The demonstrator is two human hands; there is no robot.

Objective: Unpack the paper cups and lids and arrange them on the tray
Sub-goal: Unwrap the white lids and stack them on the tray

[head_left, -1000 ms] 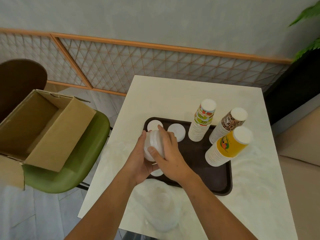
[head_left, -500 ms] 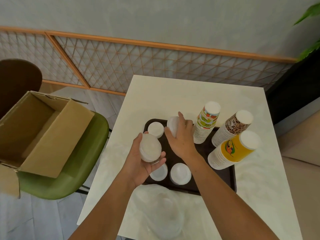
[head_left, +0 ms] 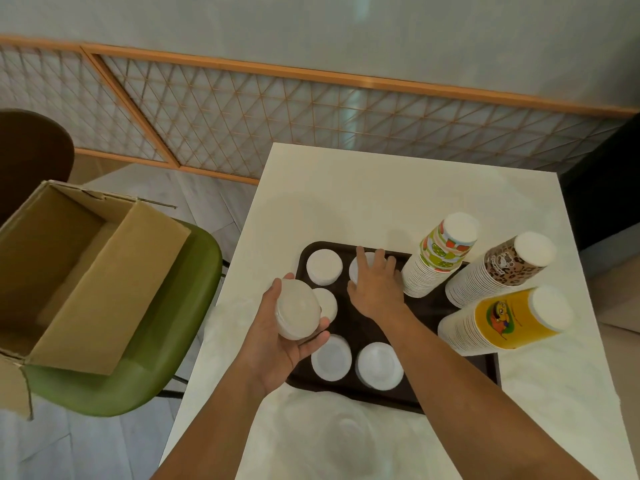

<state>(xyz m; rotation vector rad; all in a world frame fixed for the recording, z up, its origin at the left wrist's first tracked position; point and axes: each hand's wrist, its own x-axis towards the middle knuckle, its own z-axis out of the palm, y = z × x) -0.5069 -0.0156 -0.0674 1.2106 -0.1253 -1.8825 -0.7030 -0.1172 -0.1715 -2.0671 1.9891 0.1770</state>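
Presently, a stack of lids (head_left: 298,315) is gripped in the curled left hand (head_left: 277,341) over the tray's (head_left: 356,327) left edge, just left and near of the right hand (head_left: 375,285), whose straight, empty fingers are pressed on a placed lid (head_left: 353,271).

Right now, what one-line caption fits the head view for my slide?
Left hand holds a lid stack; right hand rests on a lid on the tray, beside three cup stacks.
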